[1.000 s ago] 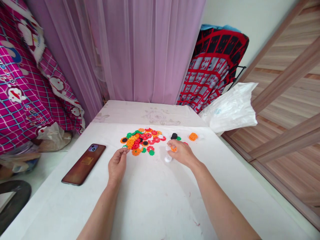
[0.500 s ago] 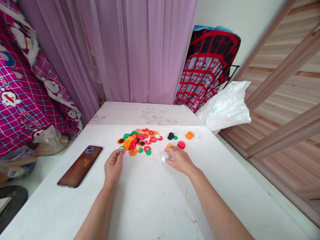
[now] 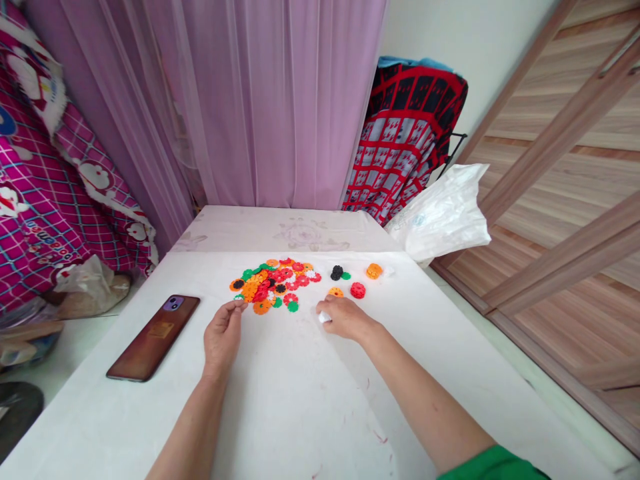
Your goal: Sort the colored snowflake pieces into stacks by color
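Note:
A pile of notched plastic discs (image 3: pixel 275 285), in red, orange, green, black and white, lies on the white-covered table (image 3: pixel 295 400). At its near left edge is my left hand (image 3: pixel 223 333), thumb and forefinger pinched together; what lies between the fingertips is too small to make out. My right hand (image 3: pixel 345 317) is closed on white discs (image 3: pixel 325 317) just above the cloth, right of the pile. Beyond it sit small groups: black discs (image 3: pixel 337 272) beside a green disc (image 3: pixel 346 275), red discs (image 3: pixel 358 290), orange discs (image 3: pixel 374 271) by white ones (image 3: pixel 389 271), and another orange group (image 3: pixel 335 292).
A brown phone (image 3: pixel 154 339) lies on the table to the left of my left hand. At the far right edge stands a white plastic bag (image 3: pixel 445 217). Purple curtains (image 3: pixel 270 107) hang behind the table, and a wooden wardrobe (image 3: pixel 560 220) is on the right.
My right hand has drawn slightly left with the white discs, and its fingers look closer around them. My left hand keeps its pinch at the pile's edge. The whole view has shifted a little.

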